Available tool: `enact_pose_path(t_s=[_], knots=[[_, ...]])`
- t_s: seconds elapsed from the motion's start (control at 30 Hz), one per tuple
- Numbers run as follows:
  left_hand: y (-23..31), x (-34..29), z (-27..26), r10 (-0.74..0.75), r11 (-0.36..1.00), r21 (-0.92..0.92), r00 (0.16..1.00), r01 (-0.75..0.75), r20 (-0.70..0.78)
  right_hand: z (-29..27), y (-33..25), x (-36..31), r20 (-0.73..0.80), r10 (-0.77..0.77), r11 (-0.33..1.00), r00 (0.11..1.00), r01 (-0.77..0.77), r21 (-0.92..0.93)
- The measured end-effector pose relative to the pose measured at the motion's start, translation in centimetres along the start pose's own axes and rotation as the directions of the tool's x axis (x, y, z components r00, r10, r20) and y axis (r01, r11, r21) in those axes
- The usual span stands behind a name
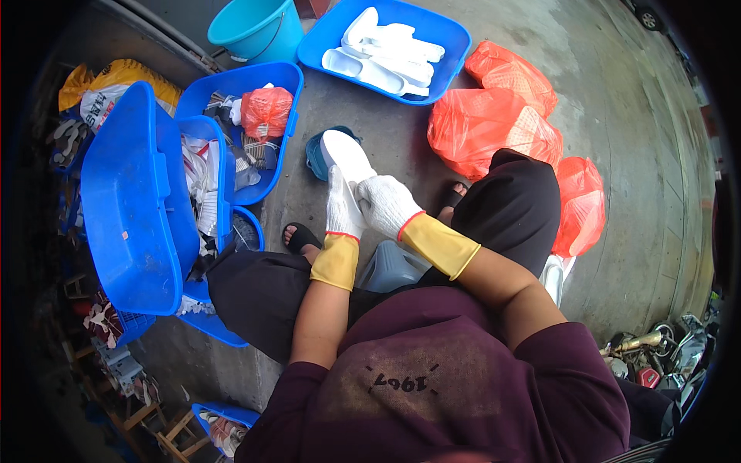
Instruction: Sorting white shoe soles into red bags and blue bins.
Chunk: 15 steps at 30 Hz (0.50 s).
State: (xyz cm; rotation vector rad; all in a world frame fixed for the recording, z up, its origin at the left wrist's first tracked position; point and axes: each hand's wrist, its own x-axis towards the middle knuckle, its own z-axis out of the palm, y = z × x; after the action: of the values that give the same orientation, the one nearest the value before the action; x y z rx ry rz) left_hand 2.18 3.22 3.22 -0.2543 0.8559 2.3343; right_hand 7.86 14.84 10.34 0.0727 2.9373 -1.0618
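Note:
A white shoe sole (346,152) is held up in front of me, tilted, its rounded end pointing away and to the left. White knit gloves over yellow rubber cuffs cover both hands. My left hand (344,202) is closed on the sole's lower left edge, thumb lying along it. My right hand (384,202) is curled around the near end, close against the left; its fingertips are partly hidden. Just behind the sole, a small teal basin (314,158) rests on the floor. Farther off, a blue tub (461,48) contains several similar white soles.
Blue tubs (127,255) with mixed scraps crowd the left side. A turquoise bucket (258,31) stands at the back. Red plastic bags (482,127) lie by my right knee. Between my legs is a grey-blue plastic jug (392,266). Metal parts (656,351) lie at the far right.

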Motion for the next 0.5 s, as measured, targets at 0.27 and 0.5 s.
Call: enact_pose_path(t_s=[0.27,0.5], knots=[[1.5,1.2,5.6,-0.183,0.949,-0.126,0.829,0.290,0.529,-1.9,-0.7,4.5,-0.381,0.139,0.929,0.914,0.013,0.369],[3.5,1.5,11.7,-0.086,0.987,0.148,0.986,0.065,0.142,-12.8,2.0,13.7,-0.532,-0.017,0.987,0.847,0.100,0.127]])
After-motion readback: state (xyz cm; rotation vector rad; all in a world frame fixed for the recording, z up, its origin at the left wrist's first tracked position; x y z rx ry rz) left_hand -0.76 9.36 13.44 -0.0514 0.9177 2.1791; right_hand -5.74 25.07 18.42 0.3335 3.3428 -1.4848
